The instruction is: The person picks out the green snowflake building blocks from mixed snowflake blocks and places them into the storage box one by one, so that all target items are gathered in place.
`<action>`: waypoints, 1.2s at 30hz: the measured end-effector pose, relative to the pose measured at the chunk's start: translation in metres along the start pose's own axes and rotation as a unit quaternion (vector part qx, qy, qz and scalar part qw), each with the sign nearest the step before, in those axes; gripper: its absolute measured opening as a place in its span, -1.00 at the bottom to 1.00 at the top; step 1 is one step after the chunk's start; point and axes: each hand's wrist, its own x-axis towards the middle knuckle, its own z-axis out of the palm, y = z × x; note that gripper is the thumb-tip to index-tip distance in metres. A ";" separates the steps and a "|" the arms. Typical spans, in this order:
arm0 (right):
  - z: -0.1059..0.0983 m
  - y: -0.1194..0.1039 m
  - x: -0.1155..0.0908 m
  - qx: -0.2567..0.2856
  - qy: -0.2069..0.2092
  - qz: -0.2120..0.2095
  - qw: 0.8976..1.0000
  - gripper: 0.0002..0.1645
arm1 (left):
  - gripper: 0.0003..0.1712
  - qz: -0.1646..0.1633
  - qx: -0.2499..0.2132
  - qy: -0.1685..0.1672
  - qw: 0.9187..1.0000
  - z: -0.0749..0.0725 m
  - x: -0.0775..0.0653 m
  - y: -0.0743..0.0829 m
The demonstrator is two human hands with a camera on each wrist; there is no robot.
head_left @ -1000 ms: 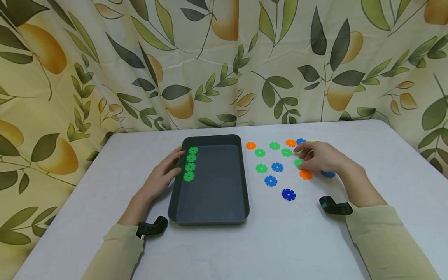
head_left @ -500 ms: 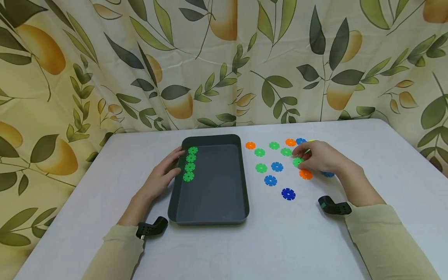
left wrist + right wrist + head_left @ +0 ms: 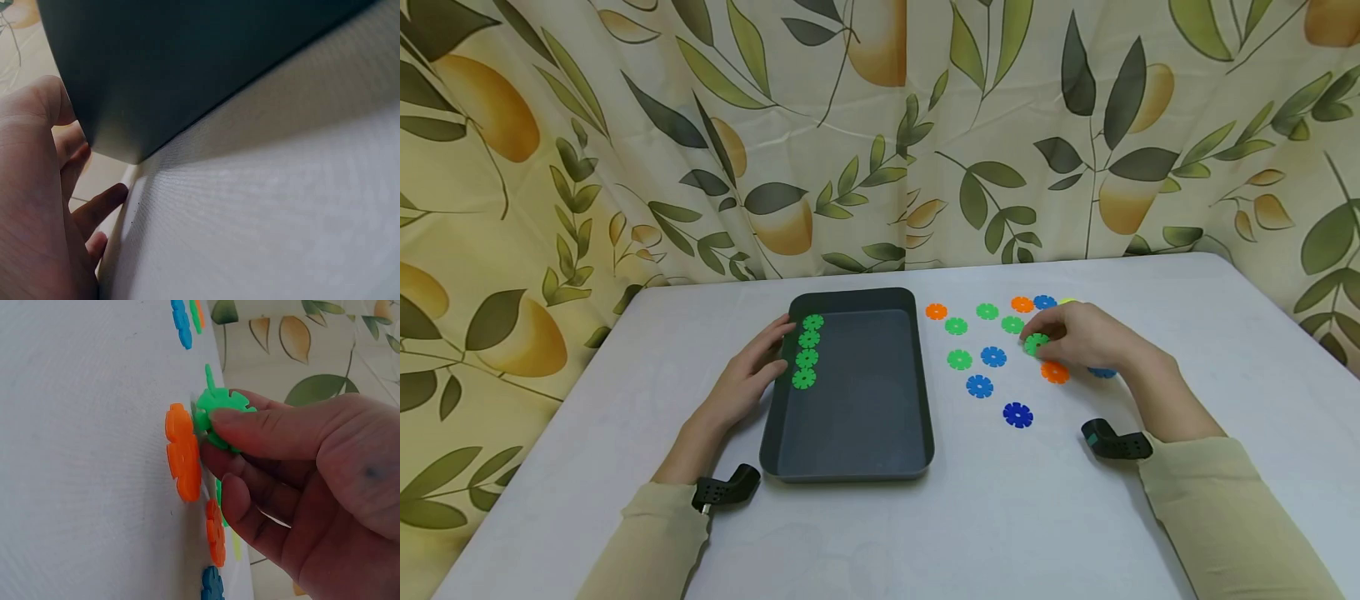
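Observation:
My right hand [image 3: 1078, 333] pinches a green notched plastic disc [image 3: 219, 409] between thumb and fingers, the disc tilted up over the table. An orange disc [image 3: 181, 453] lies right beside it. On the left, my left hand [image 3: 748, 367] rests at the left rim of a dark grey rectangular tray [image 3: 850, 479], its fingers loosely extended and their tips at the rim. From the left wrist view, the tray's outer wall [image 3: 187, 62] fills the upper part, with my fingers along its edge. A column of several green discs [image 3: 807, 358] lies inside the tray along its left side.
Right of the tray, loose discs are scattered over the white cloth: green [image 3: 959, 360], light blue [image 3: 980, 387], orange [image 3: 936, 312] and a dark blue one [image 3: 1018, 415] nearest me. A yellow disc is partly hidden behind my right hand. A leaf-patterned curtain [image 3: 880, 167] hangs behind the table.
My right hand has taken hold of the green disc, which now tilts up in its fingers, and has shifted slightly left. My left hand and the tray have stayed put.

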 end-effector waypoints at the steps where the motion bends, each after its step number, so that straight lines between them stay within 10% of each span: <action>1: -0.001 0.000 0.000 0.003 -0.002 -0.003 1.000 -0.73 | -0.39 0.000 0.000 0.000 1.000 0.000 0.000 0.000; 36: 0.008 -0.038 0.008 0.151 -0.006 -0.050 0.987 -0.59 | -0.41 0.005 -0.008 0.006 1.000 0.000 -0.001 0.002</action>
